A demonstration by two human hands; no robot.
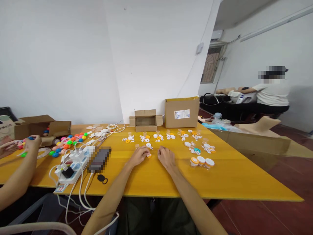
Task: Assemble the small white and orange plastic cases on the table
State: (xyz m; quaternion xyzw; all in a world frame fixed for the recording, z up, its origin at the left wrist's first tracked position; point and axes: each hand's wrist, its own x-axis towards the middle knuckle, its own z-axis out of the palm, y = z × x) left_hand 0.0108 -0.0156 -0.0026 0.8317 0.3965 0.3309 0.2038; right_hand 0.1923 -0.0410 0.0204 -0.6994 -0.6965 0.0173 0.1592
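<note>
Two bare hands rest over the yellow tabletop (234,182), well apart from each other's forearms but near at the fingers. Left hand (140,156): fingertips at one orange ring (149,156); whether pinched or merely touched, cannot tell. Right hand (167,157): fingers curled narrow, just across from the ring; contents, if any, hidden. One white disc (148,145) lies just beyond the left hand. Three lidded jars (201,160) stand side by side, right of the right hand. One teal ring (197,150) lies behind them. At least six clusters of small loose parts (158,137) form a back row, too small to itemise. Two cardboard boxes (181,113) behind: one small, open; one larger. Left: one power strip (78,164), one phone (99,159).
</note>
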